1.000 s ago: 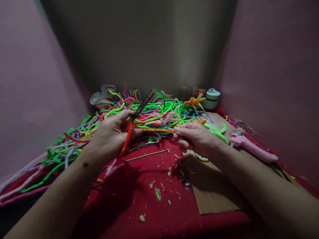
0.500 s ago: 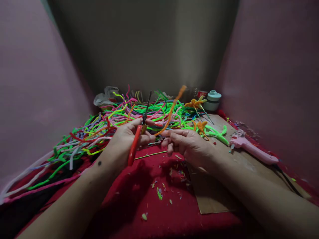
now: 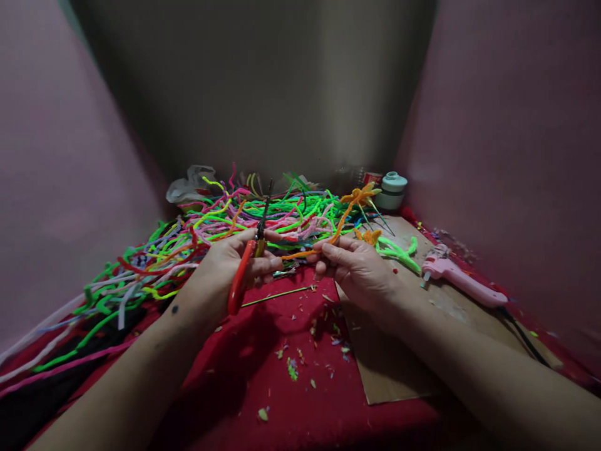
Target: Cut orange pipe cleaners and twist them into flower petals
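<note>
My left hand [image 3: 235, 263] holds red-handled pliers or cutters [image 3: 243, 275], their dark tip pointing up and away. Its fingertips also touch the left end of an orange pipe cleaner [image 3: 300, 254]. My right hand [image 3: 354, 266] pinches that pipe cleaner between thumb and finger, and the rest bends upward beyond the pinch. Below the hands a thin green stick [image 3: 277, 295] lies on the red cloth [image 3: 225, 376]. Behind my right hand are an orange flower on stems [image 3: 360, 195] and a second orange piece [image 3: 370, 236].
A large heap of coloured pipe cleaners [image 3: 206, 219] spreads behind and left. At right, a pink glue gun [image 3: 464, 282] lies on cardboard [image 3: 385, 369]. A pale green-lidded container [image 3: 392, 191] stands at the back. Small scraps dot the cloth.
My right hand has shifted its hold along the orange pipe cleaner, away from its left end. The pipe cleaner now runs flatter between the hands and bends up. The view has shifted slightly.
</note>
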`<state>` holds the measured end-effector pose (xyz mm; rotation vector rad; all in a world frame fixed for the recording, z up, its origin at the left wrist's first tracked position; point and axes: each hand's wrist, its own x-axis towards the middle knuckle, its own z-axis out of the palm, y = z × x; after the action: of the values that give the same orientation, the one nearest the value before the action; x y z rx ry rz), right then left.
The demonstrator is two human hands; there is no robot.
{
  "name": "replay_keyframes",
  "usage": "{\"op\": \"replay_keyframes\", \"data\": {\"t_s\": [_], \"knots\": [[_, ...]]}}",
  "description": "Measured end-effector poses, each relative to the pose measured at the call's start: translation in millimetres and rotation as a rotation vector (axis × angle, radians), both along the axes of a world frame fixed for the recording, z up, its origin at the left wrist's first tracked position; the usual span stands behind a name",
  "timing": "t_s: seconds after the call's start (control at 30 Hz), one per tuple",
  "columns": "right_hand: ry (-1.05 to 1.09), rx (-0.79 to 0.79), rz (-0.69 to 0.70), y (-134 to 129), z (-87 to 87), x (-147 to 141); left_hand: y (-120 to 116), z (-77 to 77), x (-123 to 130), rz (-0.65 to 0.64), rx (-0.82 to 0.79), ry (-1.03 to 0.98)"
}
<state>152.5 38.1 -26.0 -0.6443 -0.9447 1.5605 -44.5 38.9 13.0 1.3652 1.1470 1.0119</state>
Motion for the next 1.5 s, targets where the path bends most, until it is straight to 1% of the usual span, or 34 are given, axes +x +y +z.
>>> {"op": "replay_keyframes", "data": {"t_s": [0.13, 0.23, 0.3, 0.43, 0.53, 0.67, 0.77, 0.83, 0.97, 1.03, 1.1, 1.27, 1.33, 1.4, 1.5], "knots": [[0.004, 0.011, -0.072, 3, 0.8, 4, 4, 1.4, -1, 0.065, -0.033, -0.032], [0.021, -0.002, -0.084, 5, 0.9, 6, 3, 2.3, 0, 0.088, -0.017, -0.063], [0.043, 0.005, -0.063, 5, 1.1, 6, 1, 2.1, 1, 0.083, 0.013, -0.068], [0.052, 0.022, 0.029, 0, 1.0, 1, -6, 1.3, 8, 0.056, 0.095, -0.063], [-0.015, 0.039, 0.091, -6, -1.4, -5, -12, 0.4, 14, 0.044, 0.134, -0.053], [-0.128, 0.082, 0.115, -10, -5.4, -7, -17, -1.7, 19, 0.023, 0.195, -0.004], [-0.198, 0.136, 0.083, -12, -6.2, -7, -20, -3.1, 22, 0.031, 0.234, 0.012], [-0.244, 0.164, 0.022, -13, -5.9, -8, -23, -3.8, 24, 0.035, 0.257, 0.007], [-0.305, 0.167, -0.067, -15, -4.7, -11, -27, -5.6, 28, 0.071, 0.328, 0.019], [-0.279, 0.158, -0.073, -15, -3.9, -11, -28, -6.6, 29, 0.090, 0.344, -0.003], [-0.238, 0.168, -0.070, -15, -2.8, -11, -27, -7.7, 29, 0.097, 0.334, -0.067], [-0.144, 0.156, -0.055, -15, -2.3, -10, -23, -9.3, 26, 0.110, 0.222, -0.239], [-0.097, 0.151, -0.034, -14, -4.2, -11, -24, -9.6, 27, 0.105, 0.209, -0.275], [-0.046, 0.134, 0.003, -13, -6.6, -11, -25, -10.0, 27, 0.102, 0.245, -0.272], [-0.012, 0.090, 0.071, -12, -8.2, -11, -28, -10.2, 28, 0.097, 0.333, -0.188]]}}
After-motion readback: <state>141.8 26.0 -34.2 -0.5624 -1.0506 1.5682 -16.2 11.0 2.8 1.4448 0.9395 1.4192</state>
